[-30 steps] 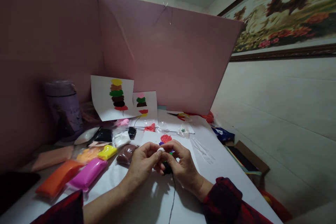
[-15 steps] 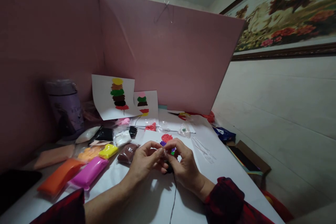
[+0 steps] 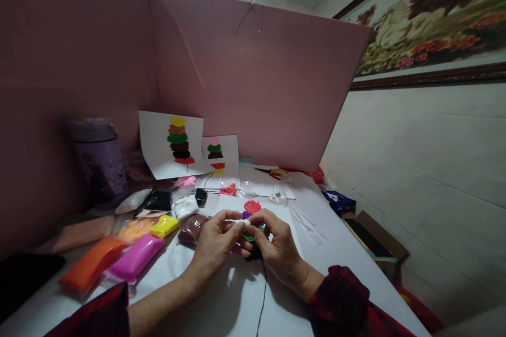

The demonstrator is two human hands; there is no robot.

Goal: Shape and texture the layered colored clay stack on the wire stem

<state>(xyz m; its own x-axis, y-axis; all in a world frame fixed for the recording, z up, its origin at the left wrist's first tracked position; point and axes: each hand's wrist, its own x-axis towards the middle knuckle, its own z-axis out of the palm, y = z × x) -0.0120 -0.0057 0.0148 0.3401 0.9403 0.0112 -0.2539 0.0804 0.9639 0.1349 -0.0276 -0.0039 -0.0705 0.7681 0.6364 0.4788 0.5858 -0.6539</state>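
My left hand (image 3: 215,237) and my right hand (image 3: 276,239) meet over the table, both pinching a small piece of white modelling clay (image 3: 245,222) between the fingertips. Beneath them lies a white sheet of paper (image 3: 227,203) bearing a stack of coloured clay. A rough red clay patch (image 3: 252,206) tops the stack, then purple clay (image 3: 246,215), green and black. Fingers cover much of the middle. From the black clay (image 3: 255,253) a thin dark line (image 3: 261,295) runs toward me.
Bags of coloured clay, including a magenta pack (image 3: 136,259) and an orange pack (image 3: 94,263), lie on the left. A purple tumbler (image 3: 100,163) stands behind them. White plastic forks (image 3: 310,229) rest at right. Scissors (image 3: 274,171) and two propped-up pictures (image 3: 156,142) are at the back.
The white clay piece shows more plainly between my fingertips, and more green shows below it. My hands stay in nearly the same place.
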